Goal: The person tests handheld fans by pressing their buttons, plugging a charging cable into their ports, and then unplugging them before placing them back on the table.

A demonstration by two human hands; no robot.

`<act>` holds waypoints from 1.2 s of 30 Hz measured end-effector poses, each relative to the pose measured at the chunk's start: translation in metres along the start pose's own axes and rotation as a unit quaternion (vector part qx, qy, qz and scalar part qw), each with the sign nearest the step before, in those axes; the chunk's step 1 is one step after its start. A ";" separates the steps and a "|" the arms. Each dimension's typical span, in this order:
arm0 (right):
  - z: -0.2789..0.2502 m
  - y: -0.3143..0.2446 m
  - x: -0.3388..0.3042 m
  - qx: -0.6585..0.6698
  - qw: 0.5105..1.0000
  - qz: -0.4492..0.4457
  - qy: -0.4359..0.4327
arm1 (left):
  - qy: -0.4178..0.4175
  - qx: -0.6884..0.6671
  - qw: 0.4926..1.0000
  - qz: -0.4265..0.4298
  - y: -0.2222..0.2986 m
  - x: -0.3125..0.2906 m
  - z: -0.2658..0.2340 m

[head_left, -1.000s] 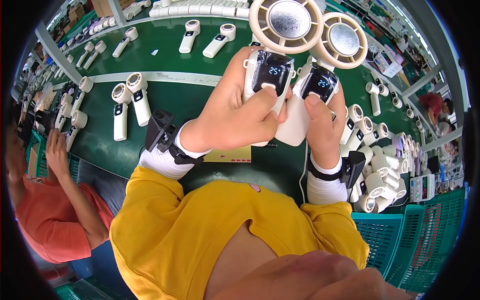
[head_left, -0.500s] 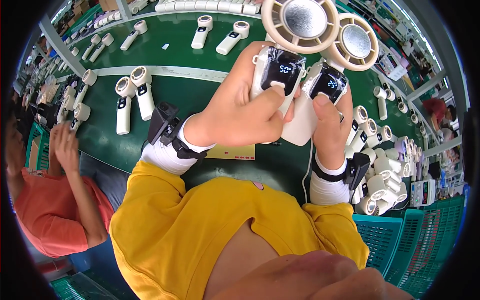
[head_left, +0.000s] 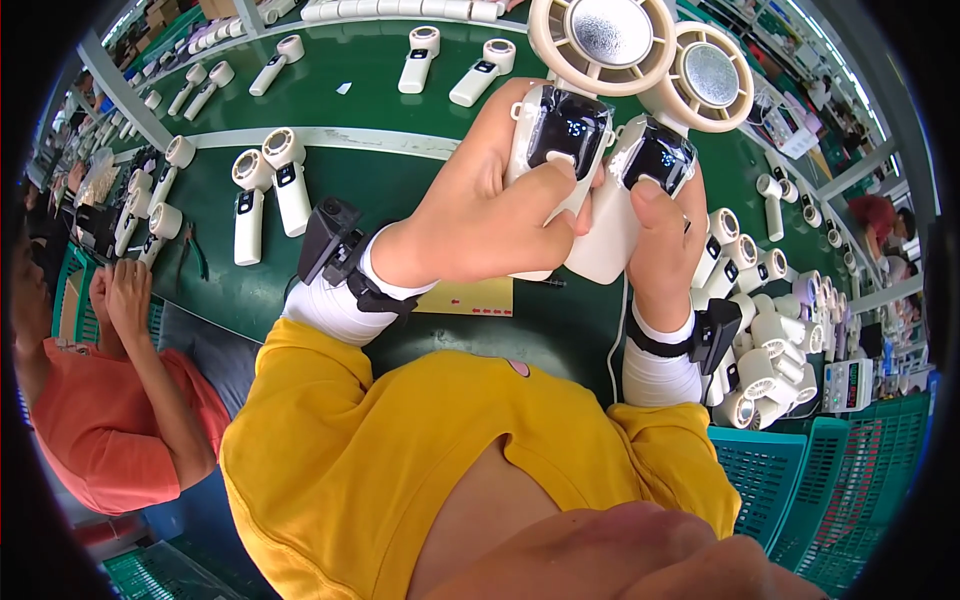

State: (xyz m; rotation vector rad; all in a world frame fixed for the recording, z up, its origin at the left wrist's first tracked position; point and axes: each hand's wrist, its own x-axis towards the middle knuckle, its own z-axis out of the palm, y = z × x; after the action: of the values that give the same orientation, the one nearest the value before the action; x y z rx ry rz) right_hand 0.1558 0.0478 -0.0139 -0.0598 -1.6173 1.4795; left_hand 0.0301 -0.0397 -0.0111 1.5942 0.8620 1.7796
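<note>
My left hand (head_left: pixel 485 210) is closed around a cream handheld fan (head_left: pixel 572 112), its thumb resting on the button below the lit black display. A second handheld fan (head_left: pixel 655 150) of the same kind is wrapped in my right hand (head_left: pixel 665 245), with that thumb also on its button. Both fans are held up side by side above the bench, ring-shaped heads with silver discs pointing away from me. Their displays glow with lit digits. Some fingers of both hands are hidden behind the fan bodies.
A green workbench (head_left: pixel 340 215) carries two paired fans (head_left: pixel 248 225) at left and several more farther back. Piled fans (head_left: pixel 770 340) lie at right beside a small meter (head_left: pixel 846 386) and green crates (head_left: pixel 760 470). A yellow sheet (head_left: pixel 470 298) lies below my hands. A co-worker in red (head_left: pixel 120 420) sits at left.
Both fans stay in my hands and have shifted very slightly. The digits on their displays look different. At left, the co-worker's hands have lowered, and green-handled pliers now show on the bench.
</note>
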 end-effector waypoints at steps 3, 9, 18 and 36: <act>-0.003 0.001 0.000 -0.030 0.999 -0.013 0.004 | -0.003 0.021 1.000 -0.006 0.002 0.001 0.000; -0.004 0.004 -0.002 -0.060 0.998 -0.016 0.023 | 0.025 -0.070 0.997 -0.030 0.000 -0.001 0.003; -0.007 0.005 0.000 -0.064 0.997 -0.033 -0.003 | 0.010 -0.008 1.000 -0.020 -0.001 0.000 -0.001; -0.033 0.138 0.005 -0.074 0.891 0.431 -0.123 | 0.063 0.365 0.868 -0.330 -0.114 -0.037 -0.076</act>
State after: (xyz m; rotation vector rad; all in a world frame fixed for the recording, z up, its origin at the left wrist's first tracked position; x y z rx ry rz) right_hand 0.1022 0.1140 -0.1270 -0.7976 -2.0355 2.0679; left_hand -0.0402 -0.0049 -0.1287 1.3129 2.0331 1.1036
